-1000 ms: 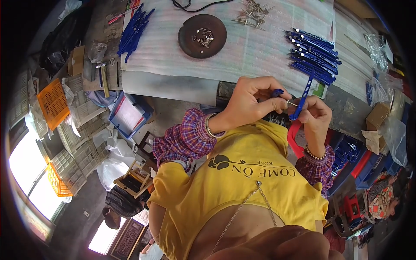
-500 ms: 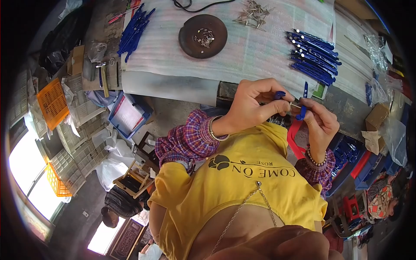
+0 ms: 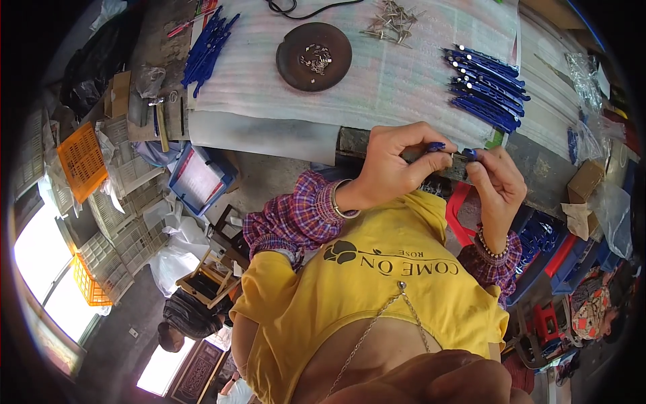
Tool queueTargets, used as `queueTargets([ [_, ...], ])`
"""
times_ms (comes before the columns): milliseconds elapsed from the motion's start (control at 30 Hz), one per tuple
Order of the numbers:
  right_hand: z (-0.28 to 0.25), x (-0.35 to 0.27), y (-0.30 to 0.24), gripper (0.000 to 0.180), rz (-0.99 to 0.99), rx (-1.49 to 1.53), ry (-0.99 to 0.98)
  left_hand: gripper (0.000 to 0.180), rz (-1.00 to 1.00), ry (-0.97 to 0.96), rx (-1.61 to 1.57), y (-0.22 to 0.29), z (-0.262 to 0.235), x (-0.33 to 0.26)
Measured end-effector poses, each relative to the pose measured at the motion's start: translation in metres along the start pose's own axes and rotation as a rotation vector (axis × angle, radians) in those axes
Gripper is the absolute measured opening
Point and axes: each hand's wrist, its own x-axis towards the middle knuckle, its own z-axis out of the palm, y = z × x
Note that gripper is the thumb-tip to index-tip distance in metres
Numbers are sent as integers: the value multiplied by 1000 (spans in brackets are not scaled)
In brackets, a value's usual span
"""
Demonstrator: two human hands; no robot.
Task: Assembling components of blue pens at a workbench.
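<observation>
Just off the table's front edge, my left hand (image 3: 393,165) is closed in a pinch, and a small dark blue piece (image 3: 436,146) shows at its fingertips. My right hand (image 3: 499,183) pinches another blue part (image 3: 470,154), mostly covered by the fingers. The two sets of fingertips face each other with a narrow gap between them. Beyond my right hand lies a row of long, narrow blue parts (image 3: 488,91), several with round white ends. Farther away is a pile of metal nail-like pins (image 3: 393,25). A round brown dish (image 3: 289,60) holds many tiny metal pieces.
More blue strips (image 3: 207,54) are heaped at the table's left, with a hammer (image 3: 161,124) nearby. White foam sheeting (image 3: 256,101) covers the table (image 3: 558,182). A blue crate (image 3: 195,178) stands below left, and plastic bags (image 3: 609,209) and cardboard lie at right. Another person (image 3: 192,316) is at lower left.
The blue part in my right hand has turned; its long end no longer stands up above the fingers. The thin metal pin seen between the hands no longer shows.
</observation>
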Motion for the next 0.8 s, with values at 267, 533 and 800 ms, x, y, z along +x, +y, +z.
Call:
queueTargets([
  [267, -1, 2, 9, 13, 15, 99, -76, 10, -33, 35, 6, -6, 0, 2],
  [533, 3, 1, 8, 35, 99, 382, -103, 9, -47, 41, -43, -7, 0, 5],
  [800, -1, -1, 20, 31, 262, 493, -118, 10, -30, 50, -19, -1, 5, 4],
])
